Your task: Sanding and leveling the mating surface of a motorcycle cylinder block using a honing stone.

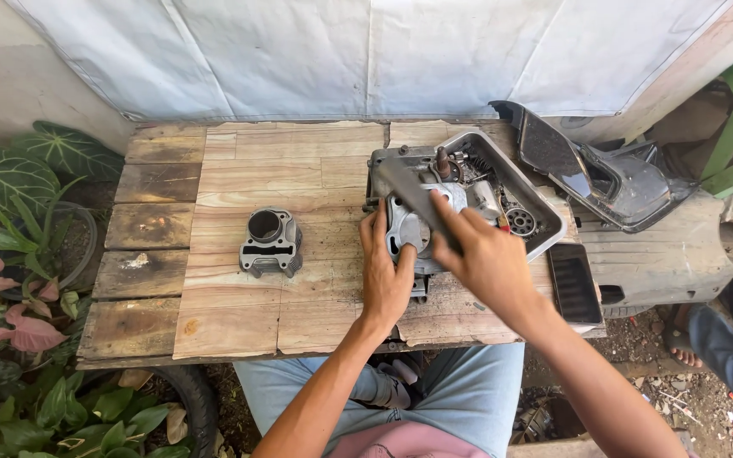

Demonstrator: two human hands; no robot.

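Observation:
On a wooden plank table (pixel 239 305) my left hand (pixel 385 276) presses on the near side of a grey metal engine head (pixel 413 225), fingers spread along its edge. My right hand (pixel 484 254) grips a flat grey strip-like tool (pixel 413 193) that lies slanted across the top of the engine head. The head rests partly in a metal tray (pixel 545 208) holding a small gear (pixel 521 221) and other engine parts. A separate finned engine cylinder (pixel 270 242) stands alone to the left, away from both hands.
A dark plastic scooter body panel (pixel 604 182) lies at the right of the table, with a small black tray (pixel 573 282) near the edge. Leafy plants (pixel 19 254) and a tyre (pixel 193 399) are at the left. Another person's foot (pixel 680 348) shows at far right.

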